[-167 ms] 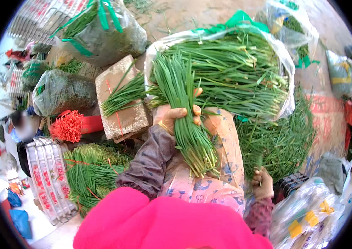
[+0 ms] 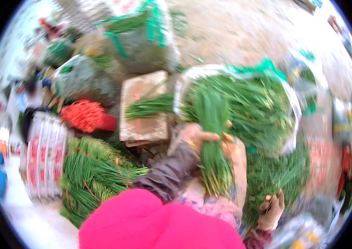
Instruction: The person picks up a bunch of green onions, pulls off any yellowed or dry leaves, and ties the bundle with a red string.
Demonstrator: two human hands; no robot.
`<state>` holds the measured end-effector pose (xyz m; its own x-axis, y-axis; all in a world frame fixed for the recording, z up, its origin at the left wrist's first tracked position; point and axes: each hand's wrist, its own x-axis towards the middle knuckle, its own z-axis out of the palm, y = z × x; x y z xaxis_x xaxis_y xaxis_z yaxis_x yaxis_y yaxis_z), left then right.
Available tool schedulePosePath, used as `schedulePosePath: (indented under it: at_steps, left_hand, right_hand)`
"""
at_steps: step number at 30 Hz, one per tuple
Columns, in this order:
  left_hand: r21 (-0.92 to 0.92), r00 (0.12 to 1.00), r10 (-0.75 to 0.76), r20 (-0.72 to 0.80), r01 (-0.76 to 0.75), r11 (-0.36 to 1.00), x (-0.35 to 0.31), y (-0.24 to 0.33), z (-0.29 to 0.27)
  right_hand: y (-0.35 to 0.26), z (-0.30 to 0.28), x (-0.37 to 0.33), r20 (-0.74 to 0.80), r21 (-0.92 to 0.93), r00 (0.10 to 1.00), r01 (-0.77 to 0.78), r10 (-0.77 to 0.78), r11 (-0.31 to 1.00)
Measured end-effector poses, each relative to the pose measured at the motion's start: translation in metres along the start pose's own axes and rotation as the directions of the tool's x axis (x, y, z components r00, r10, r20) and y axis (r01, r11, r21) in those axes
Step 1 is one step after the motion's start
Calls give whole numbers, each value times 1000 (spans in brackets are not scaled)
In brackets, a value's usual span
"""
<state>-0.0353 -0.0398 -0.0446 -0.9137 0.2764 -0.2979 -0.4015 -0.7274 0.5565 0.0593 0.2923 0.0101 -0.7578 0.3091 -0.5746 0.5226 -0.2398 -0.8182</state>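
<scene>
My left hand (image 2: 209, 137) is closed round a thick bunch of garlic chives (image 2: 212, 108), held upright over my lap with the pale cut ends down. Behind the bunch lies an open white sack (image 2: 296, 124) full of loose chives (image 2: 254, 99). At the lower right my right hand (image 2: 272, 209) is closed, with a few thin green chive blades (image 2: 284, 178) at its fingertips, blurred by motion. It is beside a heap of loose green trimmings (image 2: 263, 182). A smaller bunch of chives (image 2: 149, 106) lies across a worn block-like stand (image 2: 143, 130), over a red tie.
Tied chive bundles (image 2: 93, 174) are stacked at my left, beside a white crate (image 2: 45, 157) with red marks. A bundle of red ties (image 2: 82, 116) stands near the stand. Filled plastic bags (image 2: 138, 50) stand farther back. Another person (image 2: 33, 93) is at the far left.
The whole view has shifted, so the scene sits lower and farther right. My left hand keeps its hold on the bunch. My right hand has moved slightly outward, its thin blades now leaning right.
</scene>
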Motion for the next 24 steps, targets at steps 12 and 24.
schedulePosePath:
  at_steps: [12,24]
  left_hand:
    - [35,995,97,35,-98,995,-8,-29,-45]
    - [-291,980,195,32,-178,940,-39,-19,-31]
  right_hand:
    - [47,121,33,661,-476,742,533,-115,699]
    - [39,118,35,837,-508,538,831,-98,225]
